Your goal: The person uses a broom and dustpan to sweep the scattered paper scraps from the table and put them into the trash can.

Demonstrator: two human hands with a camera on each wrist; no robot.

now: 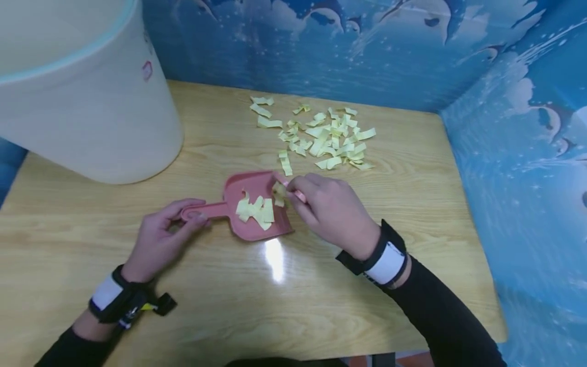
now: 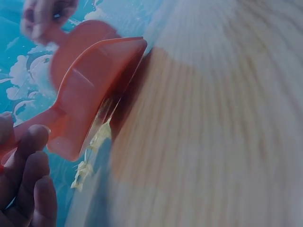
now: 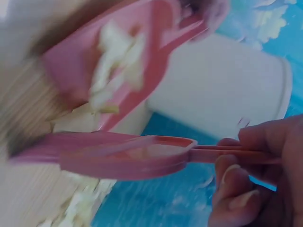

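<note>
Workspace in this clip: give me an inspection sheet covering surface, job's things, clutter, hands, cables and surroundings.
Surface: wooden table, light glare near its middle.
Job's things: pink dustpan lying on the table with some yellow paper scraps inside; more paper scraps scattered beyond it; small pink brush at the pan's mouth.
Clutter: nothing seen beyond the scraps.
Hands: left hand grips the dustpan handle; right hand grips the brush handle. Both wrists wear strapped bands.
Cables: nothing seen.
Surroundings: large white bin at the table's far left; blue wall panels printed with dolphins behind and to the right.
</note>
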